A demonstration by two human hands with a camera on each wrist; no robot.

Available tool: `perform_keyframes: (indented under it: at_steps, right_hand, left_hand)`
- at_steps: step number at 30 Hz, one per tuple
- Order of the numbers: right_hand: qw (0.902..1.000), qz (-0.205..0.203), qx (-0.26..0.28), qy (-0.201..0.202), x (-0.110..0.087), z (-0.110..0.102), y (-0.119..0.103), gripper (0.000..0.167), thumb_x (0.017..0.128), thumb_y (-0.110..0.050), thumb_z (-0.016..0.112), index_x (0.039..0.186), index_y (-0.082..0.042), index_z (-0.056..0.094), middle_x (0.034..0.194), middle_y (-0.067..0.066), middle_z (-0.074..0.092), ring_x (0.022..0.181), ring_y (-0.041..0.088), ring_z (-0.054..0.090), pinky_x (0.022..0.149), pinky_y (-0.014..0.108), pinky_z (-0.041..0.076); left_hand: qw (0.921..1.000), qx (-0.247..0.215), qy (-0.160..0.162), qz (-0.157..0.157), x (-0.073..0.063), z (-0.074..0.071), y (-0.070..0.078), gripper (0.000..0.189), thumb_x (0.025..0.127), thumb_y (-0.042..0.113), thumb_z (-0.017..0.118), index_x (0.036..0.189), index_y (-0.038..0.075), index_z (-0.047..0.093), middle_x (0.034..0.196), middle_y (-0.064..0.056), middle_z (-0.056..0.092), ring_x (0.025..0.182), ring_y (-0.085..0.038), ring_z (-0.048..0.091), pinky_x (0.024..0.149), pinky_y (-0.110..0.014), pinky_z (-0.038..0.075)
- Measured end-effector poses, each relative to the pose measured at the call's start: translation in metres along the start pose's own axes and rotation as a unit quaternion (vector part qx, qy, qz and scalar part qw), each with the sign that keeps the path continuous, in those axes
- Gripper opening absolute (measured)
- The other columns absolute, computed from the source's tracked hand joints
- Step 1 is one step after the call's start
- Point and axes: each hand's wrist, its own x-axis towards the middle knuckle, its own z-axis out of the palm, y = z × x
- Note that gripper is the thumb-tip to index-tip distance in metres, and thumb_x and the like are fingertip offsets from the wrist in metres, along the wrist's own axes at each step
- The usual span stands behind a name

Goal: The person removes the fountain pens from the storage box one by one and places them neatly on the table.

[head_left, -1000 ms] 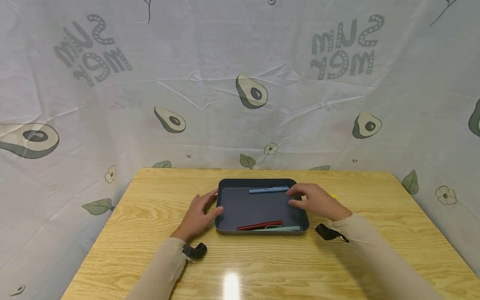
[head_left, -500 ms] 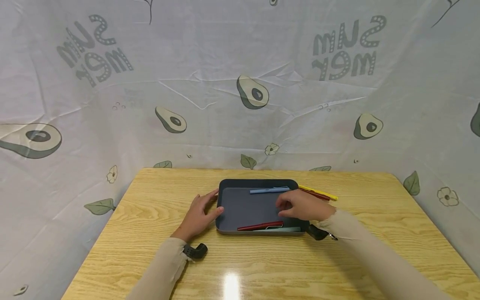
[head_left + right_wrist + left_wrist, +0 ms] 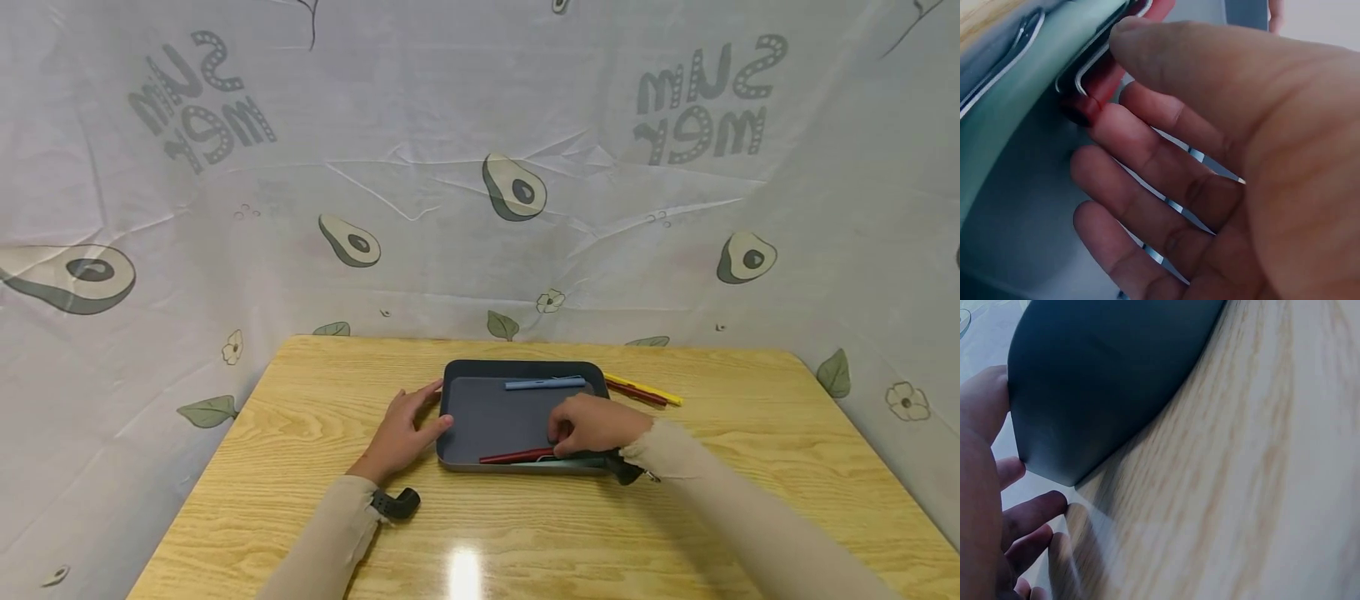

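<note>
A dark grey tray (image 3: pixel 495 421) lies on the table. My left hand (image 3: pixel 405 433) rests at its left end, the thumb at the rim and the fingers spread along the outside; the left wrist view shows fingertips close to the tray's wall (image 3: pixel 1097 394). My right hand (image 3: pixel 596 423) reaches into the front right of the tray and pinches a red pen (image 3: pixel 513 457) near its clipped end, thumb by the clip (image 3: pixel 1091 69). A mint green pen (image 3: pixel 1029 94) lies alongside the red one by the front wall. At the tray's back is a blue pen (image 3: pixel 545 383).
Right of the tray, a yellow pen (image 3: pixel 652 389) and a dark red pen (image 3: pixel 637 395) lie side by side on the wooden table (image 3: pixel 750 467). Behind the table hangs a pale curtain (image 3: pixel 420 267) printed with avocados.
My right hand has moved from near the blue pen, forward and left over the tray, down to the red pen. The yellow and dark red pens came into sight. My left hand stays in place.
</note>
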Motion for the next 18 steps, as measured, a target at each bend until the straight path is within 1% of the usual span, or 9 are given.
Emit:
perform_keyframes:
  at_steps: [4,10,15,18]
  right_hand:
    - [1.0,0.001,0.006,-0.006,-0.0003,0.0013,-0.0008,0.005,0.091,-0.015,0.08,0.093,-0.014,0.076,0.085,-0.011,0.068,0.072,0.003,0.06,0.067,0.025,0.053]
    - [0.9998,0.004,0.013,-0.014,-0.0009,0.0009,-0.0026,0.003,0.091,-0.009,0.078,0.091,-0.012,0.076,0.083,-0.01,0.067,0.069,0.004,0.059,0.064,0.024,0.052]
    - [0.9998,0.001,0.012,-0.014,0.0019,0.0019,-0.0041,0.011,0.092,-0.009,0.077,0.083,-0.015,0.074,0.076,-0.01,0.066,0.063,0.004,0.054,0.06,0.023,0.049]
    - [0.9998,0.003,0.012,-0.013,0.0034,0.003,-0.0047,0.014,0.093,-0.01,0.077,0.081,-0.016,0.073,0.074,-0.009,0.065,0.062,0.005,0.051,0.06,0.023,0.047]
  left_hand:
    - [1.0,0.002,0.003,0.002,0.0002,0.0004,0.0007,0.07,0.099,0.044,0.069,0.16,0.02,0.043,0.151,-0.005,0.057,0.148,-0.029,0.042,0.129,-0.056,0.005]
    - [1.0,0.005,0.004,0.005,0.0004,0.0006,0.0028,0.07,0.099,0.042,0.069,0.159,0.017,0.044,0.15,-0.008,0.057,0.147,-0.029,0.043,0.129,-0.056,0.007]
    - [1.0,0.006,0.004,0.005,-0.0001,0.0005,0.0025,0.07,0.099,0.042,0.069,0.159,0.016,0.043,0.151,-0.009,0.057,0.147,-0.03,0.043,0.129,-0.057,0.007]
    - [1.0,0.003,0.002,0.005,-0.0007,0.0,0.0036,0.071,0.099,0.042,0.069,0.16,0.016,0.043,0.15,-0.01,0.057,0.147,-0.031,0.043,0.129,-0.057,0.006]
